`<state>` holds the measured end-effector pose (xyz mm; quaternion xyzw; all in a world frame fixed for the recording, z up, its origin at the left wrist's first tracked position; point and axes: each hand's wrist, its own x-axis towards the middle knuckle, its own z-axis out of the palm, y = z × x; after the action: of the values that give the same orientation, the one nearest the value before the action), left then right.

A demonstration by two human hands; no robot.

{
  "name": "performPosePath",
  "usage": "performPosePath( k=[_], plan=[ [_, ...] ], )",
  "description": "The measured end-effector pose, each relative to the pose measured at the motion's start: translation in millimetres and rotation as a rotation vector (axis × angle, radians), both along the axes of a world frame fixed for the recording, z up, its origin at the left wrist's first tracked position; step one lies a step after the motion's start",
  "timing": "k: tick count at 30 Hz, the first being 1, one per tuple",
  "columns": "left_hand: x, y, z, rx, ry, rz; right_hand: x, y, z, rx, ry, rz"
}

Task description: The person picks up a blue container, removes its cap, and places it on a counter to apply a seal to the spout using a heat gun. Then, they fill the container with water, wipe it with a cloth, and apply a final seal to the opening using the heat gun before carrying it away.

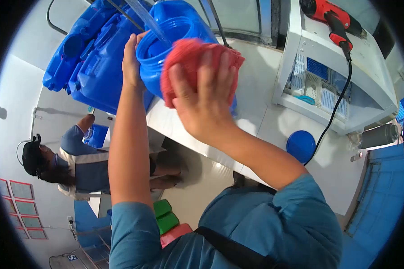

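Note:
My right hand (206, 96) presses a red cloth (188, 58) against the side of a blue container (152, 76), its fingers spread over the cloth. The container lies tilted with its round open mouth (164, 42) facing me. At the left of that mouth my left hand (132, 60) holds the container by its rim; some of its fingers are hidden behind it. A clear tube or stream (150, 20) reaches down into the mouth from above; which of the two I cannot tell.
Blue jerrycans (101, 67) stand at the left. On the white counter (256, 103) lies a blue lid (300, 147), beside a black cord. A red heat gun (332, 18) rests on a white cabinet (296, 49). Another person (85, 166) in a black cap is at the left.

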<state>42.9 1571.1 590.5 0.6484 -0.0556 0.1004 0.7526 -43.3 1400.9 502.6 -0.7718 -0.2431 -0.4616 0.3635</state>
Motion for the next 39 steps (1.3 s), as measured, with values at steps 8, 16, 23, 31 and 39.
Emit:
performPosePath(
  k=[8,16,23,31,39],
  plan=[
    [3.3,15.9,0.3,0.040,0.051,-0.124,-9.2,36.2,-155.3,-1.353,0.111,-0.058],
    [25.7,37.6,-10.4,-0.006,0.051,-0.105,2.2,-27.1,-104.4,-0.513,0.025,0.063],
    [23.4,44.8,-8.4,0.008,0.064,-0.186,-7.0,60.7,-154.0,-0.940,-0.028,-0.230],
    [17.9,32.5,-8.5,-0.061,0.105,0.022,-15.3,-10.5,-184.8,-0.019,0.380,0.105],
    [4.5,13.8,-5.3,-0.040,0.035,0.045,1.9,-18.5,-122.0,1.029,1.032,0.339]
  ],
)
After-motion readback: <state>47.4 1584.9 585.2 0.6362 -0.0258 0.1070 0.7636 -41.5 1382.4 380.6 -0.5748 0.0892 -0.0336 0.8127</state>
